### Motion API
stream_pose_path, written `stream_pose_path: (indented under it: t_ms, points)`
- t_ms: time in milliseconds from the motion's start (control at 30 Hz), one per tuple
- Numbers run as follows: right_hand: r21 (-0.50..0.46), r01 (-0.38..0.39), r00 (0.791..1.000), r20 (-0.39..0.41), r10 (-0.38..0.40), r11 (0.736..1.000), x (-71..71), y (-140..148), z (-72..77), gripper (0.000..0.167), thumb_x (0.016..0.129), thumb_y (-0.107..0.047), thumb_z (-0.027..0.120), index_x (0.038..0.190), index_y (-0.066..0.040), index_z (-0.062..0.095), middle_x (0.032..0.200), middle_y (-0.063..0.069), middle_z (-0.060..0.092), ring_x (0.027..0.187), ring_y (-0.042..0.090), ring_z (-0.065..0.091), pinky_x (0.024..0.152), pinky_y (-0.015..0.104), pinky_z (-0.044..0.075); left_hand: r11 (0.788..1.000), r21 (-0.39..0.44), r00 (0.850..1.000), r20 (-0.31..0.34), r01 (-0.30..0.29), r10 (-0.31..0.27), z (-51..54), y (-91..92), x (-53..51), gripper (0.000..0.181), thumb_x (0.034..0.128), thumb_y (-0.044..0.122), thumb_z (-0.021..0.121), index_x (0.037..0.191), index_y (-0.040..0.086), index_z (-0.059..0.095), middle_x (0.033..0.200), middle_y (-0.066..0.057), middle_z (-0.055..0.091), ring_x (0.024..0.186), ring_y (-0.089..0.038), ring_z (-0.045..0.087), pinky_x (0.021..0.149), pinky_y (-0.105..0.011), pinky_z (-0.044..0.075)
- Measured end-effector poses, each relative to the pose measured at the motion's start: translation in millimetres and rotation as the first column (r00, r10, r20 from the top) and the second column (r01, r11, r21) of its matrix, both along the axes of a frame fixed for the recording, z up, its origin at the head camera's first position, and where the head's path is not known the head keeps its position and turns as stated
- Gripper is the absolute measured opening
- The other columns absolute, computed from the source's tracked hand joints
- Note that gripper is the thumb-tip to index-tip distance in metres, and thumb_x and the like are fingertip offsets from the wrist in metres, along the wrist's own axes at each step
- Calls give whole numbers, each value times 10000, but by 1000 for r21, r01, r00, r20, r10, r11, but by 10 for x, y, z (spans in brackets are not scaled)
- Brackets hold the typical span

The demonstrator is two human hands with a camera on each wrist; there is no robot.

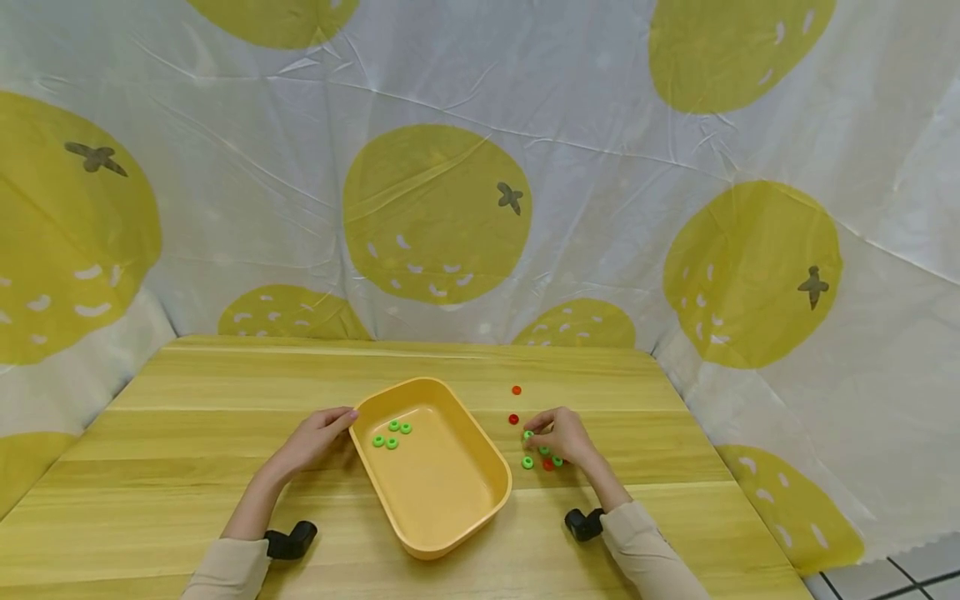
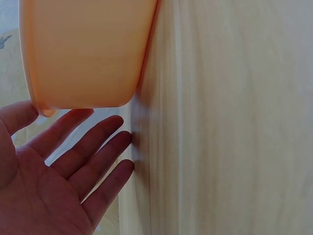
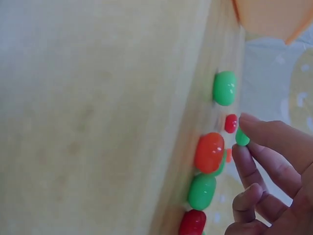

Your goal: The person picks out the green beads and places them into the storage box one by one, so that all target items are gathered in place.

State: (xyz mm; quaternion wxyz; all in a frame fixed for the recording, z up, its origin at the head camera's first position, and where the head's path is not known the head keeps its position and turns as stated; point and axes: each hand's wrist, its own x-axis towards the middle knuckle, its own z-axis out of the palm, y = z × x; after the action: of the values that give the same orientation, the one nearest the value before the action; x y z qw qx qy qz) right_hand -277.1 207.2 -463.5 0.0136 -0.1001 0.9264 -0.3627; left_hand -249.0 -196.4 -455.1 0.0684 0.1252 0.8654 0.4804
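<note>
My left hand (image 1: 318, 437) is at the left side of a yellow-orange plastic tray (image 1: 442, 492). Its thumb touches the rim, while the other fingers spread nearly straight beside and below the outer wall, as the left wrist view shows. Over the table to the right of the tray, my right hand (image 1: 567, 437) pinches a green bead (image 3: 242, 136) between thumb and fingertips. Beneath and beside that hand lie several loose beads, among them a green bead (image 1: 527, 462) and an orange-red bead (image 3: 210, 152). Several green beads (image 1: 392, 443) sit inside the tray toward its far left.
A red bead (image 1: 513, 419) and an orange-red bead (image 1: 516, 390) lie farther back on the wooden table (image 1: 247, 375). A white cloth (image 1: 592, 225) printed with yellow fruit hangs behind the table. Black wrist cameras are strapped to both wrists.
</note>
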Motion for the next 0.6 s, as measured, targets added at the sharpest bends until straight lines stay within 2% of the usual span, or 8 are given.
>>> stream_pose_path:
  t_ms: [100,300,600]
  points:
    - [-5,12,1000,-18,-12,1000,-21,2,54,93,739,-88,780,829,-86,755,821,35,715,712,112,581,541,210,450,1000,2,1000,3,-2,2,4,2,5,552,1020,336,375,1326,-117,450,1337,-298,493,1298,-455,397,1060,-555,367]
    - [-16,15,999,-49,-16,1000,-99,-57,227,97,760,-104,769,855,-89,756,849,31,722,819,170,610,677,251,460,1000,12,1000,17,0,-1,8,3,11,571,1021,345,366,1336,-128,428,1353,-309,468,1308,-462,377,1070,-561,352]
    - [-10,-41,995,-87,40,999,-205,-370,615,139,795,-158,749,923,-103,752,918,55,730,864,214,623,710,247,478,1000,12,1000,21,5,-5,15,7,13,579,1023,343,362,1345,-135,410,1369,-320,443,1316,-472,358,1073,-568,343]
